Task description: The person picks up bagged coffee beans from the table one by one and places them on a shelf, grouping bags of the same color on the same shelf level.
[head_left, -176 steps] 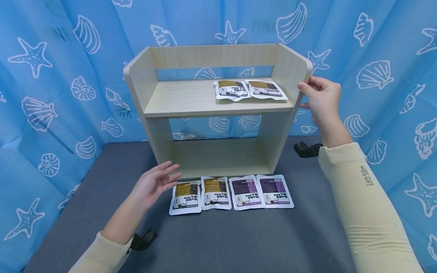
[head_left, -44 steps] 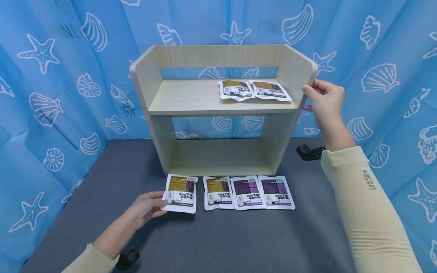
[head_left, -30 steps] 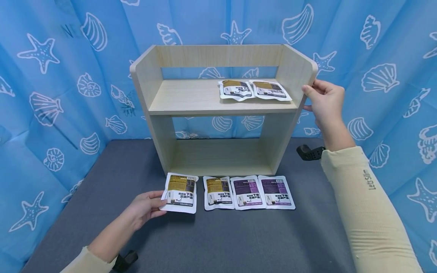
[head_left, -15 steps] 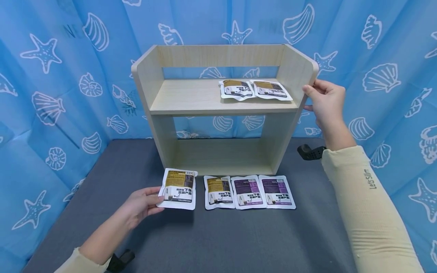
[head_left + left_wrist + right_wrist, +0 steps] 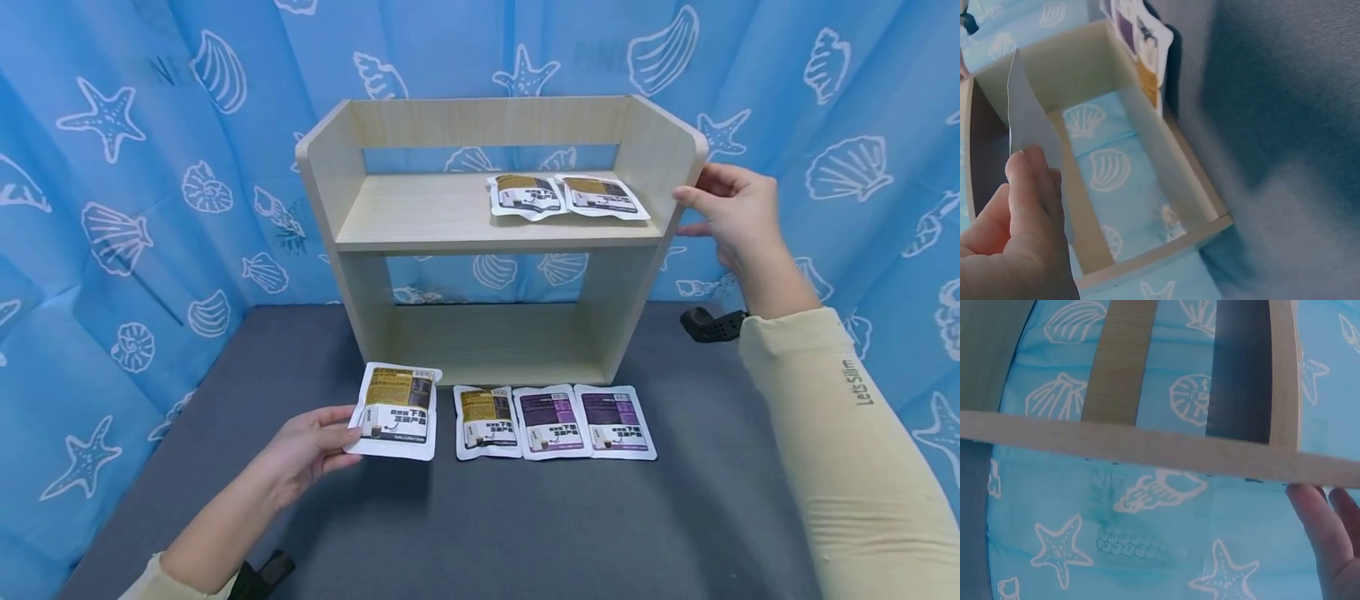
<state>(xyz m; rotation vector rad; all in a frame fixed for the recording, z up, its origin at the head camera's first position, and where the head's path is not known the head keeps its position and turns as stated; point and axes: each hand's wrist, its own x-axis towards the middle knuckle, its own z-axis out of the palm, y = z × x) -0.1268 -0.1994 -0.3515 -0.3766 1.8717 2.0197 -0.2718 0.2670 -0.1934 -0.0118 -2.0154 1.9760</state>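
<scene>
My left hand (image 5: 303, 450) pinches a white pouch with a gold-and-black label (image 5: 401, 408) by its lower left edge, thumb on top. The pouch is raised off the table, tilted, its shadow falling below. In the left wrist view the pouch (image 5: 1035, 119) appears nearly edge-on, beyond my fingers. My right hand (image 5: 742, 217) grips the right side panel of a pale wooden two-tier shelf (image 5: 412, 221), thumb at its front edge and other fingers partly hidden behind. In the right wrist view, fingertips (image 5: 1304, 497) meet the panel edge (image 5: 1197, 450).
A gold-label pouch (image 5: 487, 422) and two purple-label pouches (image 5: 552, 422) lie in a row before the shelf on the grey table (image 5: 540, 525). Two gold-label pouches (image 5: 603, 198) lie on the upper shelf's right half. A blue shell-print curtain (image 5: 150, 275) hangs behind.
My left hand, earlier open beside the row, has taken the leftmost gold-label pouch and lifted it, rising slightly over the last second. My right hand stays at the shelf's side panel.
</scene>
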